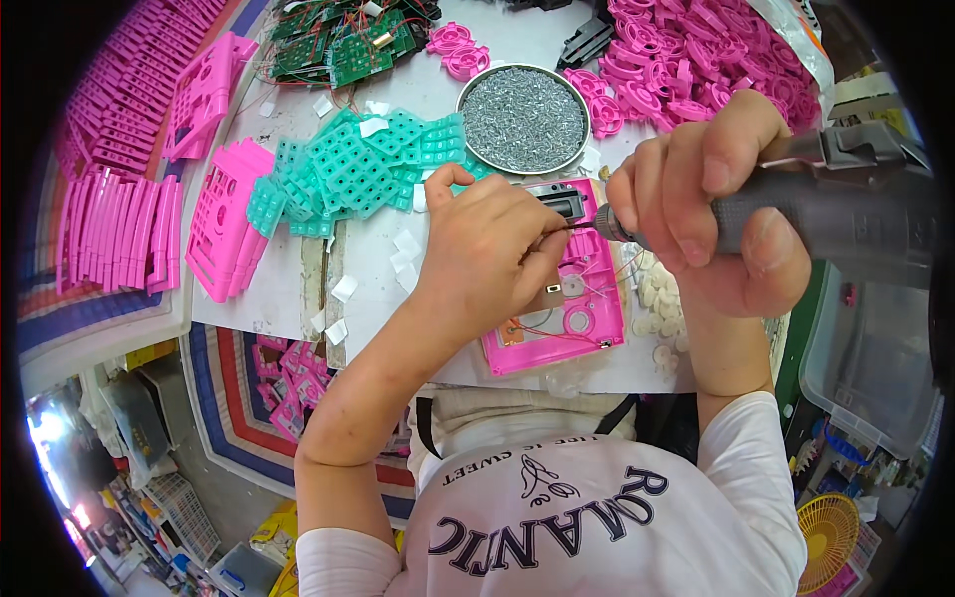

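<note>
Case: the pink shell [600,289] lies on the table [383,348], open side up, at the centre of the work; a black part [567,204] sits at its 12 o'clock end, and thin wires [542,320] show toward its 7.
Driver: the grey tool [841,214] comes in from between 2 and 3 o'clock, its bit [581,226] pointing toward 9, over the upper half of the shell.
Right hand: this hand [711,189] is clamped on the driver, fingers wrapped around its front end.
Left hand: this one [487,244] reaches over the shell from 8 o'clock, thumb and forefinger close to the bit's tip; whether they pinch a screw or stand slightly apart, I cannot tell.
Step in hand: probably screw-fastening inside the shell, with the left fingers guiding at the tip; the seat itself is hidden.
Next move: seems to call for a screw steadied at the tip, the bit squared over its hole, and the wires kept out of the way.
Screws: a heap [524,117] fills the round dish [461,104] just beyond the shell, near 12 o'clock.
Discs: pale, at 3 o'clock [659,297].
Keypads: teal pile [363,164], 10 o'clock.
Rings: pink heap [686,60], 1 o'clock.
Boards: green stack [348,50], between 10 and 11.
</note>
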Tool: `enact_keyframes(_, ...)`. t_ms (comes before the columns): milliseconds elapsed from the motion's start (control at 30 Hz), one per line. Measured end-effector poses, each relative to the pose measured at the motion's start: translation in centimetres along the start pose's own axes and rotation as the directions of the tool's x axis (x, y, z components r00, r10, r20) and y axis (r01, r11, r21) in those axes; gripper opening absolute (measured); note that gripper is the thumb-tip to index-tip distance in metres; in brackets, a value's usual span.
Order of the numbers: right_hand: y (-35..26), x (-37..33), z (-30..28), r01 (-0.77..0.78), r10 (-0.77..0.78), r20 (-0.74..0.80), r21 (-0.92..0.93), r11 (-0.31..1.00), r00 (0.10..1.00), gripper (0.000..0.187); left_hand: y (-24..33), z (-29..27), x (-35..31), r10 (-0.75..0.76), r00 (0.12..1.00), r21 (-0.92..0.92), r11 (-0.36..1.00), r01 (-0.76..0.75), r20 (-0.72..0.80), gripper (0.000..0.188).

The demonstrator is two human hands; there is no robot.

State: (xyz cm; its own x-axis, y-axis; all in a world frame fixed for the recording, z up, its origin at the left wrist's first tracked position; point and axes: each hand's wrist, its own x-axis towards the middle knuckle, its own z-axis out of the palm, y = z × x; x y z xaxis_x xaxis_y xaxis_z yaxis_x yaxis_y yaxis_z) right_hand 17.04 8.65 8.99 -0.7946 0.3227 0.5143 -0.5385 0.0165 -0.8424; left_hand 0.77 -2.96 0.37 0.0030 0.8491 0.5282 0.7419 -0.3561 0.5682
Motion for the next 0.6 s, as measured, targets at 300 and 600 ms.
enact_keyframes(300,3.0,-0.5,-2.5,0.095,-0.100,-0.192,-0.035,0.995,0.976,0.019,0.7,0.1,0.2,-0.049,0.997,0.385,0.923,0.023,0.057,0.026)
enact_keyframes(600,6.1,-0.3,-1.7,-0.044,-0.026,-0.321,-0.210,0.977,0.947,0.023,-0.3,0.8,-0.6,-0.077,0.993,0.364,0.930,0.041,0.084,0.027)
